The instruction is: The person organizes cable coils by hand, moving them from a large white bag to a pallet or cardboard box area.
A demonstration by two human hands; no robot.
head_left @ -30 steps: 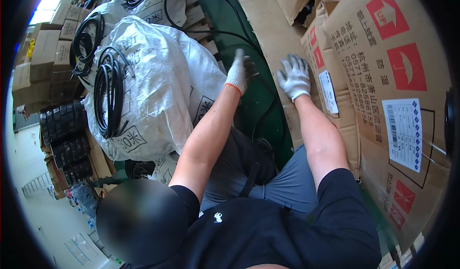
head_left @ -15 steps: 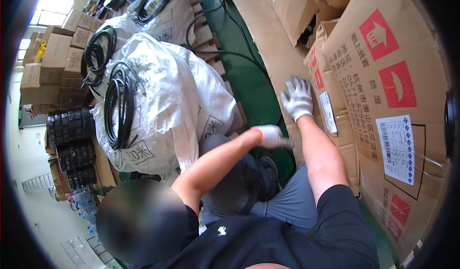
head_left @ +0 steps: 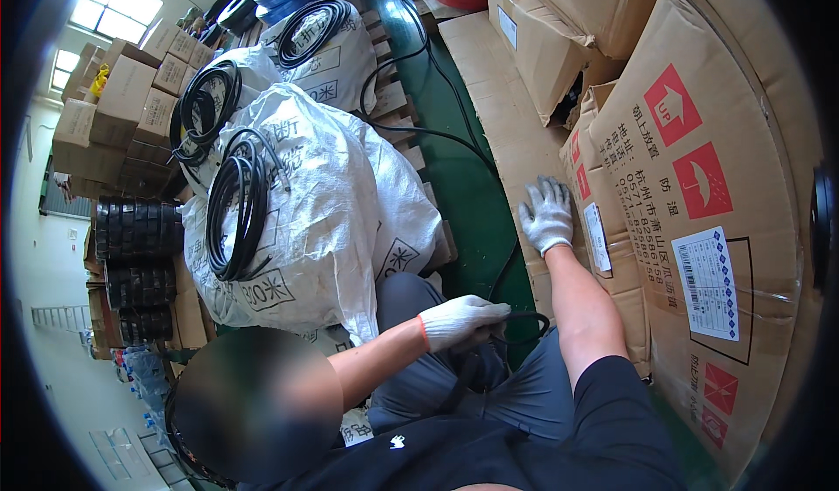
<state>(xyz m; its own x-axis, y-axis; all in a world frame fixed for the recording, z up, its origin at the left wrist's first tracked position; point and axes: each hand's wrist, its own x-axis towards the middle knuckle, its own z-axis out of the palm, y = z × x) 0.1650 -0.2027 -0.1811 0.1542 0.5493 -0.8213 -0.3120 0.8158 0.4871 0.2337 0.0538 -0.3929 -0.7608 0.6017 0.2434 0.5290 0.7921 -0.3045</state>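
Observation:
Wrapped in a white glove, my left hand (head_left: 461, 322) is closed round a black cable (head_left: 539, 319) above my knees. A short bend of the cable sticks out past its fingers. My right hand (head_left: 549, 214), gloved too, lies flat with spread fingers on a brown cardboard sheet (head_left: 511, 132), beside a big cardboard box (head_left: 690, 290) at the right. To the left of my left hand stand bulging white woven sacks (head_left: 328, 198). A coil of black cable (head_left: 238, 207) lies on the nearest one.
Further coils (head_left: 208, 111) rest on the sacks behind. Loose black cable (head_left: 437, 131) runs over the green floor (head_left: 468, 220) between sacks and cardboard. Stacked cartons (head_left: 122, 97) and black wrapped rolls (head_left: 135, 229) line the left side. More boxes (head_left: 542, 45) stand at the far right.
My left hand has drawn back toward me and now grips the black cable. My right hand stays on the cardboard. The whole view has shifted slightly.

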